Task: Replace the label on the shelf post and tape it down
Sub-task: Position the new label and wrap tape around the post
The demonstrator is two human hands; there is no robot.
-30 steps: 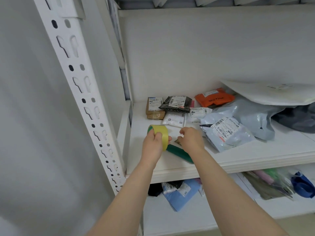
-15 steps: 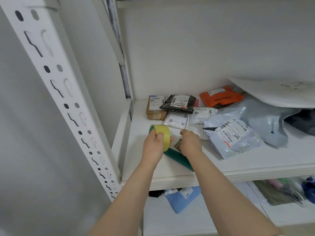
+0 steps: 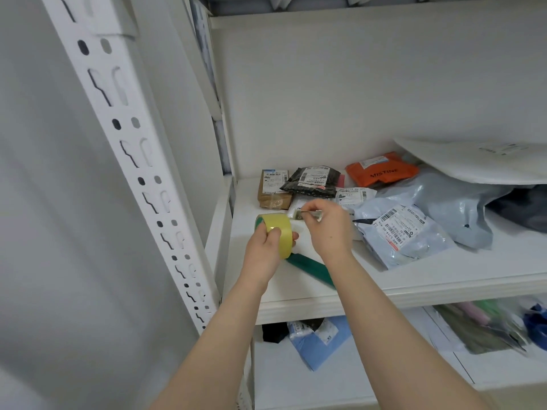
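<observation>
Yellow tape roll [image 3: 276, 236] gripped in the left hand [image 3: 262, 255] as the right hand [image 3: 327, 230] pinches its free end [image 3: 306, 215], likely to pull a strip.

Back left on the shelf board [image 3: 444, 279] sits a brown box [image 3: 273, 190], with a black pouch [image 3: 310, 180] just beside it. Further right there's an orange parcel [image 3: 381, 170] marked MISTINE. A grey mailer [image 3: 405, 232] with a barcode label lies nearer the front. Down on the lower shelf [image 3: 370, 377], a blue bag [image 3: 322, 344].

One tape roll [image 3: 276, 236] — one brown box [image 3: 273, 193], one black pouch [image 3: 310, 182], one orange pouch [image 3: 381, 170]
</observation>
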